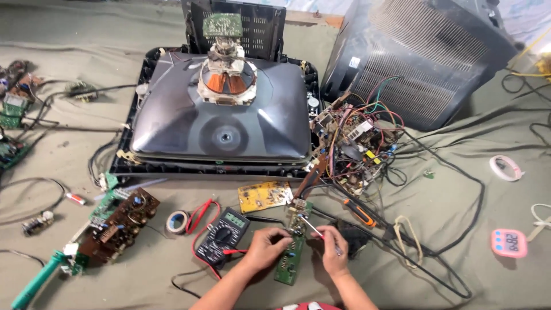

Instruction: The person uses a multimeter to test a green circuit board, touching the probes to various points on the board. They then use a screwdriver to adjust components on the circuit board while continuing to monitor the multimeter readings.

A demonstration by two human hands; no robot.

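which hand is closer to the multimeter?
Left. The left hand rests on the green circuit board right beside the multimeter, nearly touching it. The right hand, holding a thin tool, sits on the board's far side.

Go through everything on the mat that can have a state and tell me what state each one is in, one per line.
Picture tube: face down in its front frame, back cover off.
Rear cover: detached, standing beside the tube.
Main chassis board: pulled out, wires tangled.
Green circuit board: held flat by left hand.
Right hand: holds a thin metal tool to the board.
Multimeter: display lit, leads attached.
Pink timer: display on.
Orange-handled screwdriver: lying unused.
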